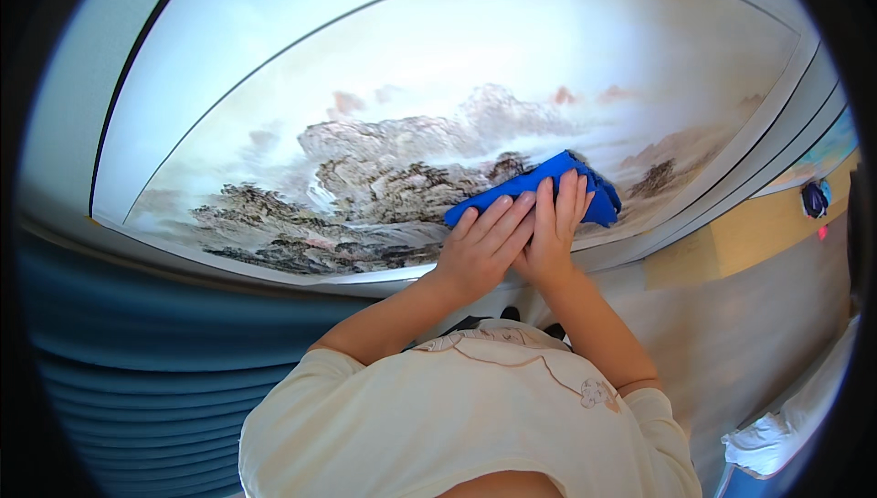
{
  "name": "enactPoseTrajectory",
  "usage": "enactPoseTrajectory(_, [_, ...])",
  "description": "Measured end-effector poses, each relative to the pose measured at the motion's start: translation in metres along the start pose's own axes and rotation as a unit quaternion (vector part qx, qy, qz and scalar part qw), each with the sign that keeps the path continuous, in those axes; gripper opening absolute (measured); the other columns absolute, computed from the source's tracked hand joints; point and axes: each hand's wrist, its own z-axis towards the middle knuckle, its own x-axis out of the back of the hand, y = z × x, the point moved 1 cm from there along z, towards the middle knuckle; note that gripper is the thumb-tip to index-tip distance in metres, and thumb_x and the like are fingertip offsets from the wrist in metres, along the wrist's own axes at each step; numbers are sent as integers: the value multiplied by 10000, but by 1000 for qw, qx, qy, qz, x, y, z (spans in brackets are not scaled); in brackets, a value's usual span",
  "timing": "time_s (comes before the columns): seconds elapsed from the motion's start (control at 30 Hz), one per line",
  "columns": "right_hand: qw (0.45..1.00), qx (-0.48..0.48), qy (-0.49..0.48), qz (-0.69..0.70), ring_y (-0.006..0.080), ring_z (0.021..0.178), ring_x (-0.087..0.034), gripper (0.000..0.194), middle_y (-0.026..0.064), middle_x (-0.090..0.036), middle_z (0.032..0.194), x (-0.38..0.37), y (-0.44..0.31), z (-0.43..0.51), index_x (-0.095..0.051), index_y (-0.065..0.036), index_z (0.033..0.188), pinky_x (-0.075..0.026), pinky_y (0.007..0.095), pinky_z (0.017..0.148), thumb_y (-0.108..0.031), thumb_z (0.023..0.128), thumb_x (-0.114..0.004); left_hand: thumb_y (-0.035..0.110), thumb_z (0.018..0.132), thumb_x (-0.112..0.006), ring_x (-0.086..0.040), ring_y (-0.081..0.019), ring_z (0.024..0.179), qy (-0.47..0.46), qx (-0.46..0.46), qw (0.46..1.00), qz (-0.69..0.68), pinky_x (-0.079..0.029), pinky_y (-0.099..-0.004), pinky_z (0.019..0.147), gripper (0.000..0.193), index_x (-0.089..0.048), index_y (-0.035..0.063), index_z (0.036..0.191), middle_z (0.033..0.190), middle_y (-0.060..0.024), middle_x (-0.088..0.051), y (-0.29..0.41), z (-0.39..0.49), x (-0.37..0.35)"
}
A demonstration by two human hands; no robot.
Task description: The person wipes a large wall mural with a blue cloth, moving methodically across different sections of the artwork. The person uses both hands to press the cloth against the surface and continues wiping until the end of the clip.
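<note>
A folded blue cloth [510, 189] lies on a large landscape picture [404, 162] with mountains, pines and mist, spread on the surface before me. My left hand [485, 243] rests with its fingers spread over the lower left part of the cloth, pressing it flat rather than gripping it. Against it, my right hand [558, 227] lies with its fingertips on the cloth's right part. The two hands touch near the thumbs. The cloth's right end is bunched up, and the palms hide part of the picture's lower edge.
Blue layered material [171, 388] is stacked at lower left. Along the right runs a yellowish board edge [747, 237], with a small dark and blue object [815, 198] beside a colourful picture [815, 155]. White plastic-like wrapping [760, 440] lies at lower right.
</note>
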Motion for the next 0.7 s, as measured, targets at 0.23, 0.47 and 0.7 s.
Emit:
enactPoseTrajectory(0.23, [999,0,-21,-42,352,1277,-310,437,195,-388,1358,-8,-20,46,-520,-28,1224,-103,496,1054,-181,816,-540,148,817,-494,-353,-245,1283,80,47,996,-11,-119,-407,1070,331,-601,89,1125,1319,-60,-477,-33,21,21])
enactPoseTrajectory(0.47, [998,7,39,-40,337,1295,-303,460,190,-387,1365,-3,-15,50,-521,-33,1226,-125,458,1060,-190,795,-551,149,829,-463,-361,-233,1276,95,24,995,-9,-85,-398,1076,317,-606,106,1109,1318,-55,-480,-27,31,14])
enactPoseTrajectory(0.7, [989,26,139,-34,382,1302,-273,509,243,-319,1388,5,4,32,-452,5,1270,-119,485,1060,-218,822,-543,161,836,-443,-393,-217,1257,21,-58,998,-25,-107,-377,1073,326,-600,111,1117,1309,-47,-489,-12,37,-1])
